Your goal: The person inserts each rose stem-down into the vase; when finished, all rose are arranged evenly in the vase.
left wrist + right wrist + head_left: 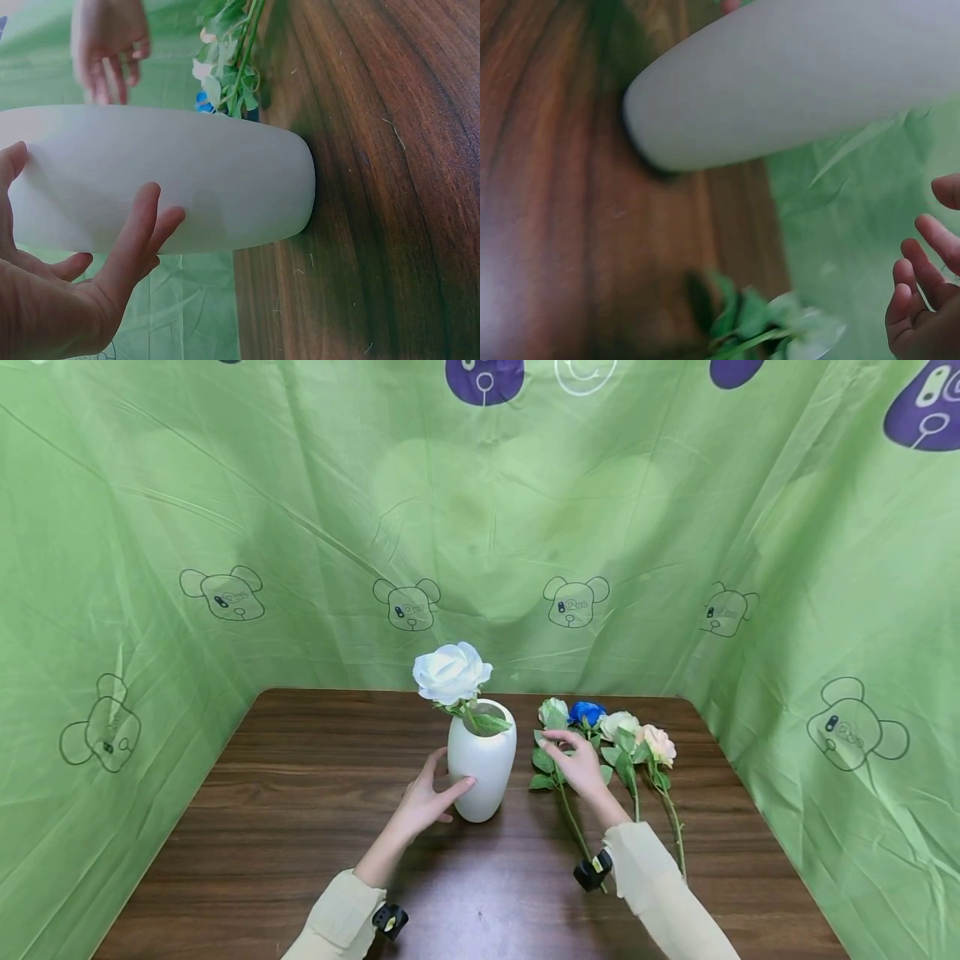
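A white vase [482,772] stands upright on the table, with one white rose [452,673] in its mouth, leaning left. My left hand [424,802] holds the vase's left side, thumb across the front; in the left wrist view the fingers of the left hand [82,285] lie against its wall. To the right of the vase, my right hand [581,766] is above the loose flowers, fingers slightly bent and holding nothing. Beneath it lie a pale green-white rose [553,711] and a blue rose [587,712]. The right wrist view shows the right hand [930,289] apart from the vase.
A cream-white rose [619,725] and a pink rose [659,746] lie farther right, stems pointing toward the front. The dark wooden table [300,793] is bordered at the back and sides by a green printed cloth [487,527].
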`<action>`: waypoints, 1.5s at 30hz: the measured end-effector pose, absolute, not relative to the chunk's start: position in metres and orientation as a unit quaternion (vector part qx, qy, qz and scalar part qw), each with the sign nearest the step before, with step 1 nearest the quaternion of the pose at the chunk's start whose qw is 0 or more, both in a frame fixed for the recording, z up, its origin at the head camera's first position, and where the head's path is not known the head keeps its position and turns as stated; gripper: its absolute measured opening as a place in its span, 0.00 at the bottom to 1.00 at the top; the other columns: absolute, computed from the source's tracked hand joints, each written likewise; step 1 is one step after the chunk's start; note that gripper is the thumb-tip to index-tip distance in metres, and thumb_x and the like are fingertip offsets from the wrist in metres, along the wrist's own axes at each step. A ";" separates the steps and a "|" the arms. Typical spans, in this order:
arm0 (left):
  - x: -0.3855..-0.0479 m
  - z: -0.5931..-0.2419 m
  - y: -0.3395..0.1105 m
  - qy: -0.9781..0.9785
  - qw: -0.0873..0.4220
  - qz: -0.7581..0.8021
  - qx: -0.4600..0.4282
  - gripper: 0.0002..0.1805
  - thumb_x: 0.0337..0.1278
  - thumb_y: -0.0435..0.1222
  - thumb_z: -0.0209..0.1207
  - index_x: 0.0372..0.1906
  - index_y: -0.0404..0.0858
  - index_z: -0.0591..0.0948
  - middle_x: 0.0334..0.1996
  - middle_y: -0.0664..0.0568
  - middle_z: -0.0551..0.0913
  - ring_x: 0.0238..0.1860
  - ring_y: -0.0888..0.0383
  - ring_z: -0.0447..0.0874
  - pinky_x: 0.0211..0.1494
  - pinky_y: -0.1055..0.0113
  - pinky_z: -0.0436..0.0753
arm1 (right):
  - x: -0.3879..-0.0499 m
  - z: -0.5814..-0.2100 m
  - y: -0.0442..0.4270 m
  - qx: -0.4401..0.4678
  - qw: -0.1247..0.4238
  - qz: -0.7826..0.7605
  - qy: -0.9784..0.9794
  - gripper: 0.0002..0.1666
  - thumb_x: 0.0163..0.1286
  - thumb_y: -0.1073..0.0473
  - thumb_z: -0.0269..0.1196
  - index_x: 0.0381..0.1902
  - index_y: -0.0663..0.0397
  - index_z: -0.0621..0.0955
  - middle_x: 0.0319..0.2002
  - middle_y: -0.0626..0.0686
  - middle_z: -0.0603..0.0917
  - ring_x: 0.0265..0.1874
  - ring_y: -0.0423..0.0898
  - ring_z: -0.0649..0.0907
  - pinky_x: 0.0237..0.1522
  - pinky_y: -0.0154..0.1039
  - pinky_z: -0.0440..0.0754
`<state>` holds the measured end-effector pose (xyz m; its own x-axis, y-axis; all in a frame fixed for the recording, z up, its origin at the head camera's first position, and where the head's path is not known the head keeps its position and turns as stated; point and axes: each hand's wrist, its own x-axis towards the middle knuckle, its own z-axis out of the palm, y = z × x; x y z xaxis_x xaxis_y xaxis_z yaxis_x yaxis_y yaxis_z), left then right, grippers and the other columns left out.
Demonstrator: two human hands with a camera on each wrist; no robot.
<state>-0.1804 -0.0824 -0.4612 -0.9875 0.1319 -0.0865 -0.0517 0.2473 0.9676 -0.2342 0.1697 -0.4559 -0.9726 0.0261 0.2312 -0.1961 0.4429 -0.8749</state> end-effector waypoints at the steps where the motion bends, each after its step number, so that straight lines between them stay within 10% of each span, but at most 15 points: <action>1: -0.180 -0.461 -0.082 0.787 0.075 0.612 0.025 0.43 0.44 0.53 0.61 0.64 0.47 0.55 0.55 0.32 0.64 0.24 0.48 0.80 0.19 0.62 0.81 | -0.236 -0.463 0.172 0.045 0.110 0.530 -0.839 0.15 0.58 0.60 0.62 0.41 0.64 0.79 0.40 0.58 0.79 0.35 0.51 0.77 0.36 0.39 0.76; 9: -0.180 -0.460 -0.083 0.787 0.082 0.610 0.022 0.44 0.44 0.54 0.61 0.65 0.46 0.54 0.56 0.32 0.63 0.24 0.50 0.80 0.21 0.62 0.81 | -0.240 -0.510 0.190 0.017 0.110 0.507 -0.855 0.14 0.55 0.66 0.63 0.39 0.70 0.78 0.34 0.63 0.79 0.33 0.53 0.77 0.33 0.38 0.75; 20: -0.181 -0.462 -0.083 0.784 0.083 0.615 0.024 0.43 0.45 0.53 0.61 0.65 0.46 0.54 0.56 0.33 0.63 0.32 0.41 0.79 0.21 0.62 0.81 | -0.237 -0.538 0.196 -0.087 0.045 0.355 -0.930 0.22 0.55 0.54 0.64 0.47 0.54 0.77 0.32 0.49 0.80 0.32 0.48 0.78 0.32 0.51 0.74; 30: -0.164 -0.429 -0.080 0.785 0.086 0.613 0.039 0.40 0.52 0.45 0.59 0.65 0.38 0.53 0.55 0.28 0.62 0.31 0.44 0.79 0.22 0.62 0.82 | -0.235 -0.543 0.194 -0.067 0.029 0.367 -0.927 0.23 0.55 0.59 0.64 0.51 0.52 0.75 0.27 0.46 0.79 0.21 0.42 0.76 0.21 0.40 0.72; 45: -0.161 -0.421 -0.079 0.788 0.082 0.609 0.036 0.39 0.52 0.44 0.59 0.65 0.38 0.54 0.55 0.29 0.63 0.30 0.47 0.79 0.22 0.63 0.81 | -0.233 -0.520 0.197 -0.018 0.008 0.587 -0.809 0.27 0.57 0.72 0.59 0.56 0.61 0.69 0.32 0.61 0.79 0.13 0.48 0.76 0.18 0.46 0.79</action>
<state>-0.1608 -0.0794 -0.4214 -0.9838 0.1576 -0.0853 -0.0426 0.2565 0.9656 -0.2331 0.1965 -0.5202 -0.9992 0.0387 -0.0084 0.0200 0.3093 -0.9507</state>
